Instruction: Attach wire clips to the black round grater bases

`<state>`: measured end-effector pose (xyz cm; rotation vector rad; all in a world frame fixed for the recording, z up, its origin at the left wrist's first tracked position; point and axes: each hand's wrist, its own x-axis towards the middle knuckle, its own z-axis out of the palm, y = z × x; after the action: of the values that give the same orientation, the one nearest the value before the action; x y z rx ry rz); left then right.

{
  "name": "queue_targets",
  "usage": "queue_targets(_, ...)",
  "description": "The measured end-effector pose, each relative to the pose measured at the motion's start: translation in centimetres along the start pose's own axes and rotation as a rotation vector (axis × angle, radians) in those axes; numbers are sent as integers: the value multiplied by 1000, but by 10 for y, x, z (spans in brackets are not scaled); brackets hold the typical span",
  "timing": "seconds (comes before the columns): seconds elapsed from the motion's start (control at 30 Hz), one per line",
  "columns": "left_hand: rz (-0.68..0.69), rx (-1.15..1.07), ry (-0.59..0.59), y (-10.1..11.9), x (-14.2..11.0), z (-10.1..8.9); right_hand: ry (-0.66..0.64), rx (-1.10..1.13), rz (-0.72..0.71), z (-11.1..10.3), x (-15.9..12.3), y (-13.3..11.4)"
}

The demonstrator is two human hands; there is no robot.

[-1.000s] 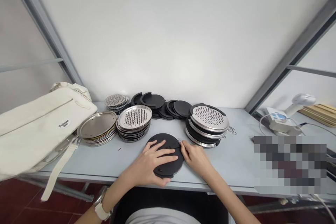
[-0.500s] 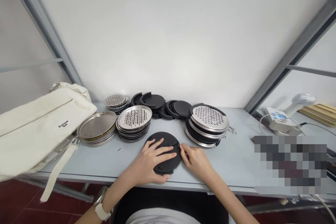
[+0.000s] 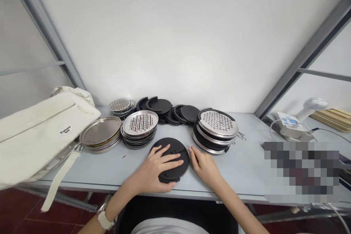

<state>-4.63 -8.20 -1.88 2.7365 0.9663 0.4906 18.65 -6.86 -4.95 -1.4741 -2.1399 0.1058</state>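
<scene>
A round black grater holder (image 3: 179, 150) lies face down near the table's front edge, a thin metal rim showing at its lower right. My left hand (image 3: 157, 166) rests flat across it with fingers spread and the thumb along its near edge. At the holder's right edge, my right hand (image 3: 201, 161) pinches a small wire loop (image 3: 188, 147) between thumb and forefinger. Just beyond, on the right, stands a stack of graters in black holders (image 3: 218, 122), with wire loops sticking out at its side.
Several coarse grater discs (image 3: 139, 122) are stacked at left, beside smooth metal discs (image 3: 100, 131). Finer grater discs (image 3: 120, 105) and loose black holders (image 3: 160, 106) lie along the wall. A cream bag (image 3: 41, 131) occupies the left end. A white handheld device (image 3: 312, 108) stands at right.
The wire loop and my right fingertips have shifted slightly at the holder's edge. The holder has turned a little and slid slightly left and away under my left hand.
</scene>
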Motion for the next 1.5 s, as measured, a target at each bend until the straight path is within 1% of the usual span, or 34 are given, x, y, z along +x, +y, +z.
queue_targets(0.13, 35, -55, -45, 2, -1, -6, -5, -10, 20, 2, 0, 1)
queue_targets(0.27, 51, -78, -56, 3, -1, -8, -50, -28, 4, 1, 0, 1)
queue_targets(0.37, 53, -76, -45, 4, -2, -8, -84, -36, -8, 0, 1, 0)
queue_targets(0.67, 47, -69, -29, 4, -3, -5, -100, -73, -4, -1, 1, -1)
queue_targets(1.07, 47, -62, -16, 3, -3, -5, -85, -132, 25, 1, 3, -4)
queue_targets(1.5, 45, -55, 17, 3, -3, 0, -111, -85, 54, 0, 3, 0)
